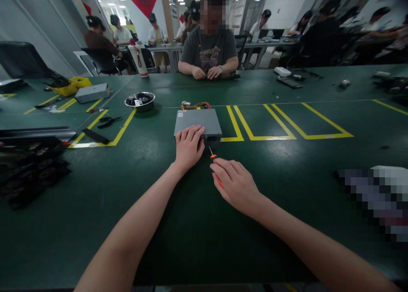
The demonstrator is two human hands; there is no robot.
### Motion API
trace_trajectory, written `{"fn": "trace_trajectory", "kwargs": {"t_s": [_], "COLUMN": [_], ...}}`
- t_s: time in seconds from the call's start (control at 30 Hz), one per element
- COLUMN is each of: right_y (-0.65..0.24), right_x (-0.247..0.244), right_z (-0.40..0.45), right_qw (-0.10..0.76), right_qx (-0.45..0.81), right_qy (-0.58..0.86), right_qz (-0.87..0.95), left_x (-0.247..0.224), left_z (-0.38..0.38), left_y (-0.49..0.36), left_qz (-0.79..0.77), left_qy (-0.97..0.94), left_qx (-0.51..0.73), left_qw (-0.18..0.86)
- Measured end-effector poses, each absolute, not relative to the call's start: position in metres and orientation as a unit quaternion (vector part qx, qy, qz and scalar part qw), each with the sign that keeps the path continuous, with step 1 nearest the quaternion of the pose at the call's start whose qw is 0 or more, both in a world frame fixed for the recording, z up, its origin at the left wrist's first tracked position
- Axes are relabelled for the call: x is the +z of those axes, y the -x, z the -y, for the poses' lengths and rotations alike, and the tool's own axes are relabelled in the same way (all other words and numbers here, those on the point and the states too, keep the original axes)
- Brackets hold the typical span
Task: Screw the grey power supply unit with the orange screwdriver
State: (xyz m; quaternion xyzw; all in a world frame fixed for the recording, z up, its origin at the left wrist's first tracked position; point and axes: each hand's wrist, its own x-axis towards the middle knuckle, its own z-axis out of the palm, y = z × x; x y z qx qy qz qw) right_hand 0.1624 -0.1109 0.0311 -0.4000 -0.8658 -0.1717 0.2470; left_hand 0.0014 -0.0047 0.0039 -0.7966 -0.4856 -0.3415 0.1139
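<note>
A grey metal box (199, 118) with a socket in its near side and coloured wires behind it rests on the green table (191, 249). My left hand (188, 146) lies over its near left part, fingers spread on the top and the thumb at the near side. My right hand (236, 182) is closed around a screwdriver (213, 157) with an orange and black handle. The thin shaft points up and slightly left, its tip just short of the box's near side; whether it touches the box I cannot tell.
A metal bowl (139, 100) of dark parts stands behind left. Black parts (32, 173) fill the left side, near another grey box (92, 93) and a yellow bag (68, 87). A person (208, 49) sits opposite. A white bottle (139, 61) stands at the far edge.
</note>
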Motion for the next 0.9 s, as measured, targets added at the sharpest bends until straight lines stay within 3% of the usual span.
{"fn": "trace_trajectory", "kwargs": {"t_s": [0.3,0.6,0.9], "right_y": [-0.163,-0.16,-0.165], "right_x": [0.045,0.031,0.03], "right_z": [0.111,0.115,0.11], "right_qw": [0.226,0.154,0.168], "right_qx": [-0.198,-0.269,-0.282], "right_qy": [0.483,0.394,0.356], "right_qz": [0.822,0.866,0.875], "left_x": [0.004,0.003,0.002], "left_z": [0.005,0.005,0.006], "left_y": [-0.002,-0.003,-0.006], "left_qz": [0.484,0.485,0.496], "left_qy": [0.797,0.794,0.78], "left_qx": [-0.344,-0.351,-0.364], "left_qw": [0.11,0.108,0.115]}}
